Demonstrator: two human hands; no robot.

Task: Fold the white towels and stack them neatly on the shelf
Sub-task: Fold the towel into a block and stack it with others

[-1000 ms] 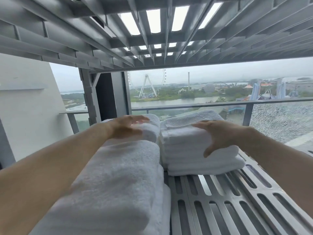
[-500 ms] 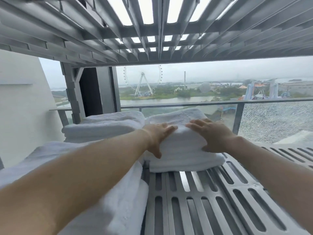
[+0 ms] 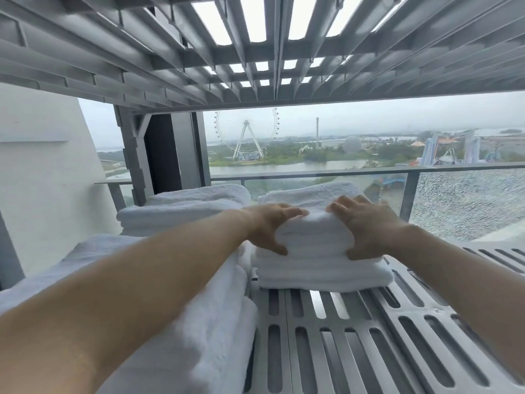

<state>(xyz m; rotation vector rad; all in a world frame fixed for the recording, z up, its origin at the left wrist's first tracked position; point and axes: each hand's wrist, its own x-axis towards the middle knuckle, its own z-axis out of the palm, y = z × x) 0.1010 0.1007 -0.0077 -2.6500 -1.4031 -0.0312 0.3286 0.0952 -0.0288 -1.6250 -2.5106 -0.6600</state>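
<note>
- Wall (image 3: 42, 180), plain white, fills the left edge of the frame.
- Near towel (image 3: 199, 322), thick and white, lies folded at lower left on the slatted grey shelf (image 3: 369, 336). The left forearm crosses above it from the lower left corner towards the centre.
- Rear towel stack (image 3: 181, 211) sits behind the near towel, left of centre, just beside the middle pile.
- Left hand (image 3: 270, 226) is at the left front corner of the middle towel stack (image 3: 318, 251). Its fingers lie on top, pointing right, and its thumb reaches down the front face, so the hand clasps the upper layers.
- Middle towel stack sits at the centre of the frame, flat on the shelf, with its folded edges facing the camera. It lies between the two hands, its top under their fingers. The lowest layers stick out below both thumbs.
- Right hand (image 3: 366, 226) mirrors the left at the right front corner. Its fingers are spread over the top, pointing left, and its thumb is pressed down the front, holding the same upper layers. The fingertips of the two hands are near each other but apart.
- Bare shelf slats run from below the stack to the lower right.
- Upper shelf (image 3: 255, 52), also slatted, spans the top of the frame.
- Window (image 3: 468, 200) behind the towels shows a Ferris wheel (image 3: 246, 135) above centre.
</note>
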